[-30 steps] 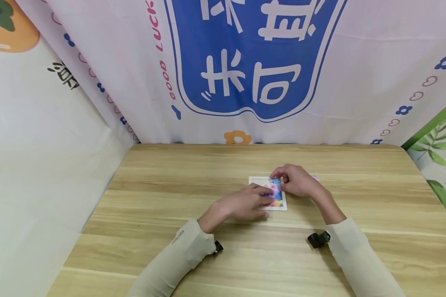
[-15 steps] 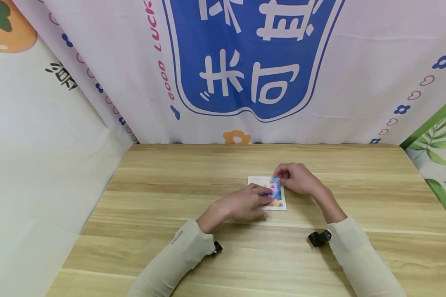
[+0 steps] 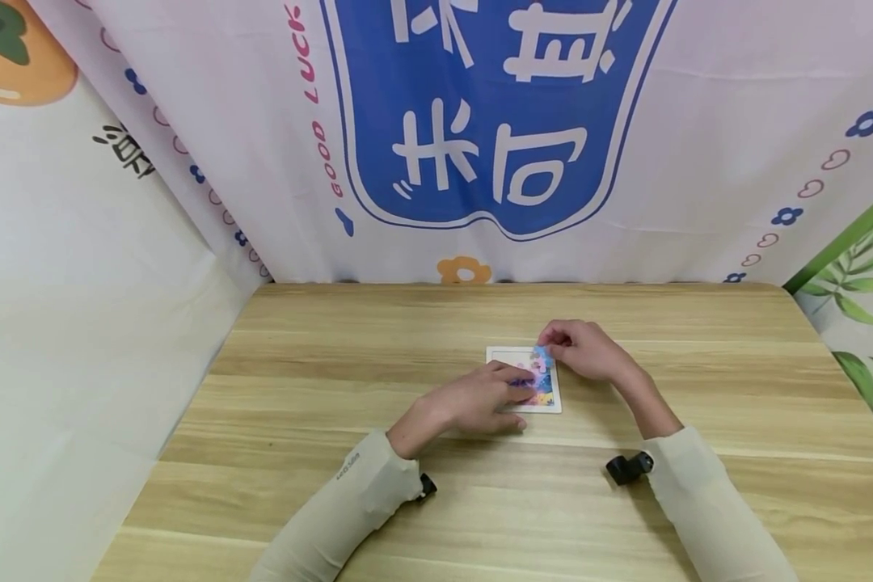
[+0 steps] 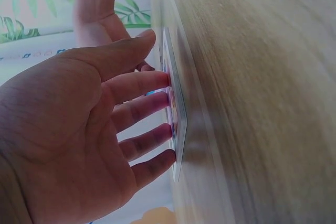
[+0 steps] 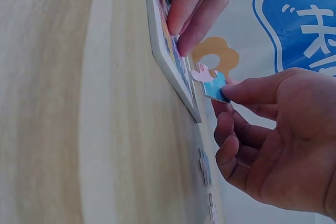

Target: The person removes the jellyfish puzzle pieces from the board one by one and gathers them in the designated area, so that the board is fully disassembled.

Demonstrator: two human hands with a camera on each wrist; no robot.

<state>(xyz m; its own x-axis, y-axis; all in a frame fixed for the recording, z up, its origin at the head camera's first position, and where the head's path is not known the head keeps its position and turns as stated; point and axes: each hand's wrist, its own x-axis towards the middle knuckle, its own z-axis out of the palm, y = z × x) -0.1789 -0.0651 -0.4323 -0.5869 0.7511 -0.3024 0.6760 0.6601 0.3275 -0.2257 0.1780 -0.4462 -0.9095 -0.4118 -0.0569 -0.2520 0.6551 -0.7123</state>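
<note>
A jigsaw puzzle in a square white frame tray (image 3: 496,352) lies on the table, with colourful pieces filling part of it. My left hand (image 3: 483,398) rests across it, the fairly straight fingertips touching the puzzle's surface, as the left wrist view also shows. At the tray's far right corner, my right hand (image 3: 585,352) pinches a puzzle piece (image 5: 213,83), pink and blue, between thumb and fingers. In the right wrist view this piece is tilted and held just above the tray. The left hand hides part of the picture.
Loose puzzle pieces (image 5: 205,167) lie on the wooden table (image 3: 320,388) beside the tray, seen in the right wrist view. A printed curtain (image 3: 422,242) hangs along the table's far edge. Black wrist cameras (image 3: 629,468) sit at both cuffs.
My right hand has shifted slightly right, and the piece it pinches now shows more clearly over the tray's corner. The loose piece to its right is hidden now. My left hand stays put.
</note>
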